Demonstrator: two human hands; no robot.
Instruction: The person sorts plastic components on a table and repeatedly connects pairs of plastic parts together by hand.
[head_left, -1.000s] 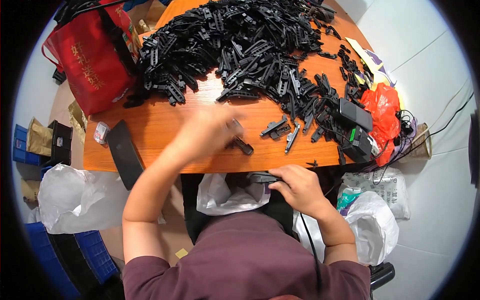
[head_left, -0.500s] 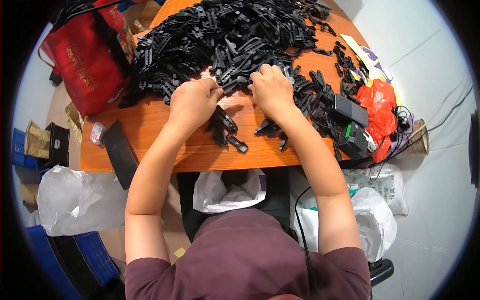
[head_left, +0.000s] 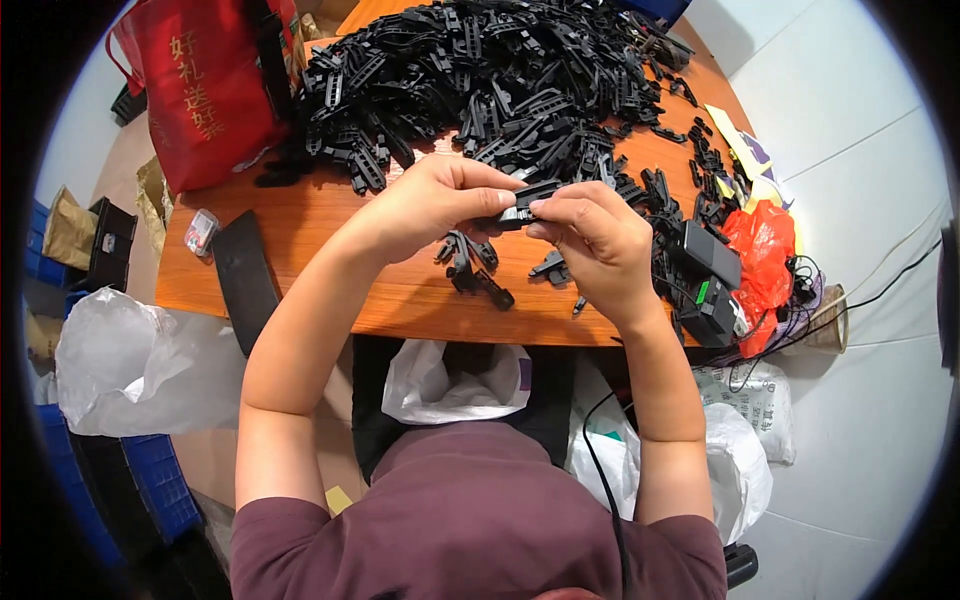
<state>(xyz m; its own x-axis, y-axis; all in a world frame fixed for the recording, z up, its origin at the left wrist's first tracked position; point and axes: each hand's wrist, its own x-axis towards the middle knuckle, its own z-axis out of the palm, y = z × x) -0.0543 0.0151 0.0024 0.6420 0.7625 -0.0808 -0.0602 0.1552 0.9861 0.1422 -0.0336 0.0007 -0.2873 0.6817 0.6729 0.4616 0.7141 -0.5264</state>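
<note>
While both hands meet above the orange surface (head_left: 330,270), the left hand (head_left: 430,205) and right hand (head_left: 590,240) pinch one small black plastic part (head_left: 527,200) between their fingertips, grasping it from either end. Just below lies a little cluster of black parts (head_left: 470,265); the big black heap (head_left: 480,80) sits beyond, a red bag (head_left: 205,90) off left.

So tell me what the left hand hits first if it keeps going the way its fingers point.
The left hand points right, at the black plastic part it pinches; just beyond are the right hand's fingertips.
</note>
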